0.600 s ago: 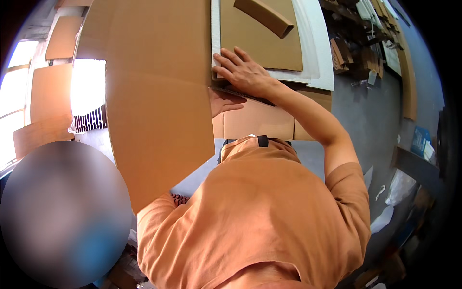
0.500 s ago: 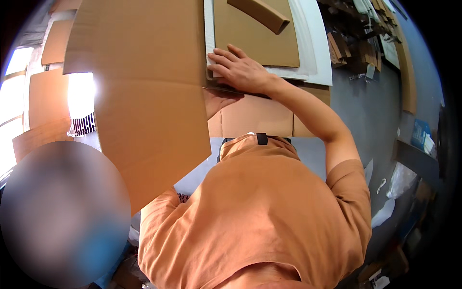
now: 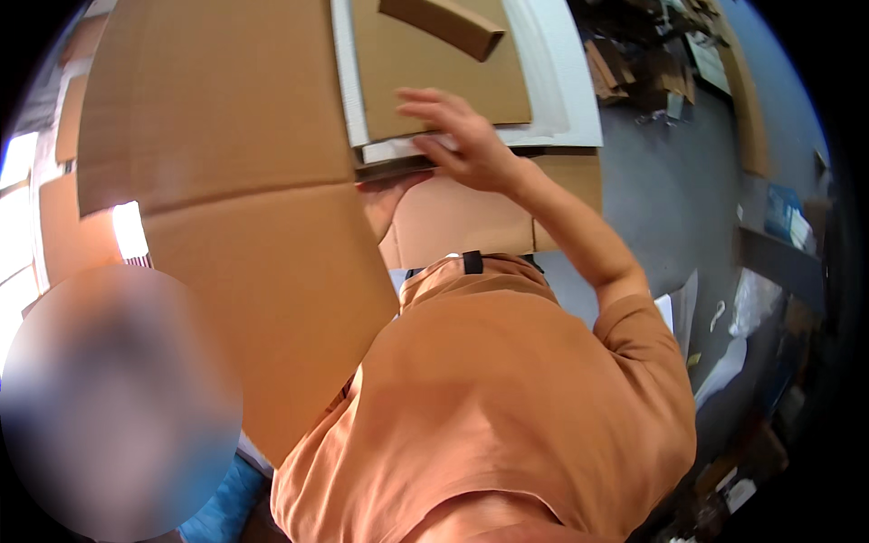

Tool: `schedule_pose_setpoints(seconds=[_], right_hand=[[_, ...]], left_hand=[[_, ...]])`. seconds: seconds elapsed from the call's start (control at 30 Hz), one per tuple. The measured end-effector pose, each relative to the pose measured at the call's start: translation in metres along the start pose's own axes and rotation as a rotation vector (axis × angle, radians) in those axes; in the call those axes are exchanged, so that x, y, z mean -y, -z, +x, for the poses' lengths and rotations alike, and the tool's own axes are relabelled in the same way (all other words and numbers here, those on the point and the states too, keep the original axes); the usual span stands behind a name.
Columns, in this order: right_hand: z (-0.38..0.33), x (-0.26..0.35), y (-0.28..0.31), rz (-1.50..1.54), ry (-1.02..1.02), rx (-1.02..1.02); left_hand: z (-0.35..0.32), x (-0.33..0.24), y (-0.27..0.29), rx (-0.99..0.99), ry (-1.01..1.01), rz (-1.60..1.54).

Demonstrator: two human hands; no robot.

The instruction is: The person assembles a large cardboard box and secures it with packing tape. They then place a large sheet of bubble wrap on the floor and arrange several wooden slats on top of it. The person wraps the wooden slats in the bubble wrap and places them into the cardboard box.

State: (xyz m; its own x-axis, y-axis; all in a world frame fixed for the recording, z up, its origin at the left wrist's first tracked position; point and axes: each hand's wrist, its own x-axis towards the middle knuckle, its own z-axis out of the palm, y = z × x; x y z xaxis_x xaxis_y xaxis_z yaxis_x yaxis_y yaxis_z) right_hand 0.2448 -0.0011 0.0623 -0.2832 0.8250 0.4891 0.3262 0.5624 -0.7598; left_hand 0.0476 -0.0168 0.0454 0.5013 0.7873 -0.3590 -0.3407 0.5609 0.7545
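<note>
A large brown cardboard sheet with a crease across it covers my left side and hides my left arm. Past its edge part of my left hand shows, up against the underside of a flat stack's near edge; its fingers are mostly hidden. My right hand, slightly blurred, hovers over that stack's near corner with its fingers stretched and nothing in them. The stack has a white foam-like board with a smaller brown cardboard panel on top. A folded cardboard tube lies on that panel.
Below the stack, in front of my waist, is a brown carton surface. A blurred round patch hides the lower left. Cardboard pieces, a blue box and clear plastic wrap are off to the right.
My right hand has lifted off the stack's corner, fingers spreading. The cardboard sheet has tilted, its crease now plainer. The whole view has shifted, moving the stack leftward in the picture.
</note>
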Motion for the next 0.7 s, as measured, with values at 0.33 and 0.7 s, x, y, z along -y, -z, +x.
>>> schedule_pose_setpoints(seconds=[0.33, 0.7], right_hand=[[-0.12, -0.073, 0.021, 0.767, -0.909, -0.953], [-0.092, -0.077, 0.077, 0.716, -0.711, -0.818]], left_hand=[[0.006, 0.012, 0.019, -0.055, 0.168, -0.919], [0.007, 0.015, 0.016, -0.054, 0.148, -1.017]])
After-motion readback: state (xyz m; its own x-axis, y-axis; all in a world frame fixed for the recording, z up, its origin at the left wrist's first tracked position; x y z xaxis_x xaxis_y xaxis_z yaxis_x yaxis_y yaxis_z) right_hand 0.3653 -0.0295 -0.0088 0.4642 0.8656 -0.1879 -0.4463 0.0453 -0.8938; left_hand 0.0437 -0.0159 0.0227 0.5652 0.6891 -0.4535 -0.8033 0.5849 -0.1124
